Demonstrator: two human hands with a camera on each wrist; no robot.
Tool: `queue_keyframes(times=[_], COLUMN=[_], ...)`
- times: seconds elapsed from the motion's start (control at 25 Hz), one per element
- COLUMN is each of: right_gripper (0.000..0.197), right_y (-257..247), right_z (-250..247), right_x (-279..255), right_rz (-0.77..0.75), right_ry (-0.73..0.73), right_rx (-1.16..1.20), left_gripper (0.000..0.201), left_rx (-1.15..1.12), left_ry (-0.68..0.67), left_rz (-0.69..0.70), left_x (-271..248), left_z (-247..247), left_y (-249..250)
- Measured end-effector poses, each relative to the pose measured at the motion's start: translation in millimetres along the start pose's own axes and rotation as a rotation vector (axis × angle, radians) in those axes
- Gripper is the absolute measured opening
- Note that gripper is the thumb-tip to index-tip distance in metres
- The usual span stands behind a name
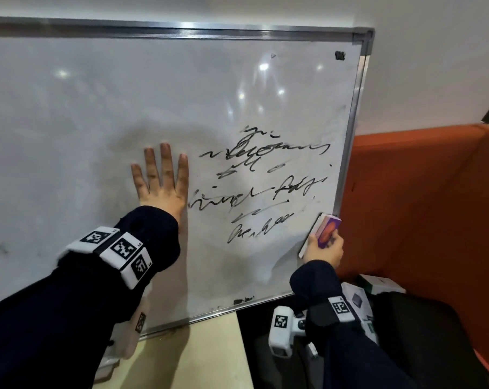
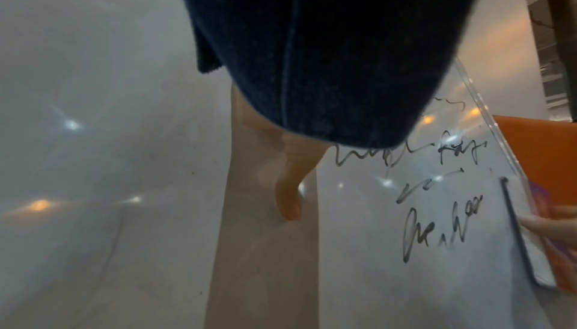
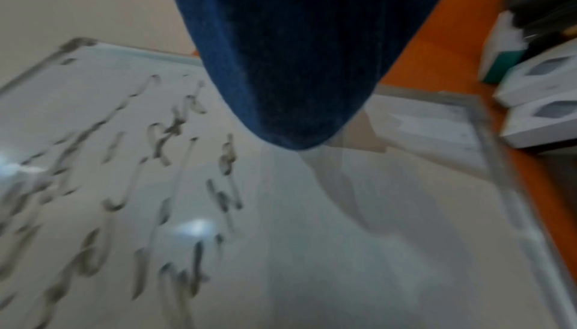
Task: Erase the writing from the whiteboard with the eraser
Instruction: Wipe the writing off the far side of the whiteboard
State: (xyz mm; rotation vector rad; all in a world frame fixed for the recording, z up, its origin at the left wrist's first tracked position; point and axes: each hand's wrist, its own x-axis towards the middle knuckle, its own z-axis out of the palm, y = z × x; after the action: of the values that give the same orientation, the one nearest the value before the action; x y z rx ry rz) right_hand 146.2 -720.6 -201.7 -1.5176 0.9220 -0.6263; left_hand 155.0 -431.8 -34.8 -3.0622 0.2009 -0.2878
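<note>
Here, eraser (image 1: 323, 233) upright along whiteboard (image 1: 125, 108) edge in curled right hand (image 1: 326, 249) (left hand (image 1: 162, 183) flat, fingers spread).

Whiteboard (image 1: 125, 94): white-grey surface, silver frame, grey smudging at lower centre. Writing (image 1: 263, 186): black scrawl on the right side. Eraser (image 1: 326, 230): purple body with an orange oval, white base. Sleeves (image 1: 69, 318): dark navy. Wrist bands (image 1: 117, 252): white with black square-code patterns. Partition (image 1: 422, 206) at right: orange.
</note>
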Motion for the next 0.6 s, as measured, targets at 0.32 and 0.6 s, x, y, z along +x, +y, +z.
queue_keyframes(times=[0.32,0.6], right_gripper=[0.053,0.055], right_y=[8,-20], right_z=[5,13], right_x=[-18,-29], right_rz=[-0.211,-0.405], right_ry=[-0.051,-0.066], right_rx=[-0.06,-0.196], left_gripper=[0.113,0.12], left_rx=[-0.039,-0.024], left_ry=[0.012,0.013], left_rz=[0.013,-0.005], left_x=[-3,-2], left_z=[-1,-1], left_y=[1,2])
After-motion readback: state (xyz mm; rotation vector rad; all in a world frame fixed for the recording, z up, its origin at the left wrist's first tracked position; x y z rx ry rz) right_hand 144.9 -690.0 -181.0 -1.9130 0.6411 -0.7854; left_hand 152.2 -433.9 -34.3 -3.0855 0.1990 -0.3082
